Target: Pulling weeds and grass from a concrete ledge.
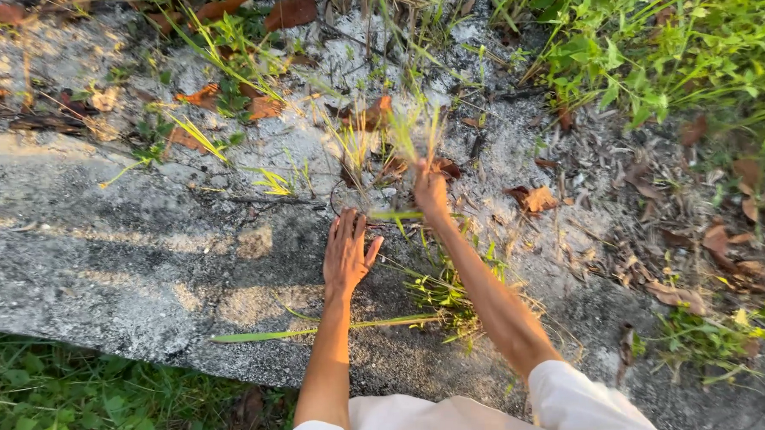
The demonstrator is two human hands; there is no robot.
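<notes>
My right hand (430,190) is closed around a tuft of thin green grass blades (418,131) that rises from a crack in the grey concrete strip (138,257). My left hand (346,252) lies flat on the concrete with its fingers spread, a little left of and below the right hand, holding nothing. A short green blade (395,214) lies crosswise between the two hands. Both forearms reach out from white sleeves at the bottom of the view.
A long loose grass blade (319,330) lies across the concrete near my left arm. Dry brown leaves (534,199) litter the ground. Green weeds (665,44) grow thick at the top right, and grass (58,404) borders the concrete's near edge.
</notes>
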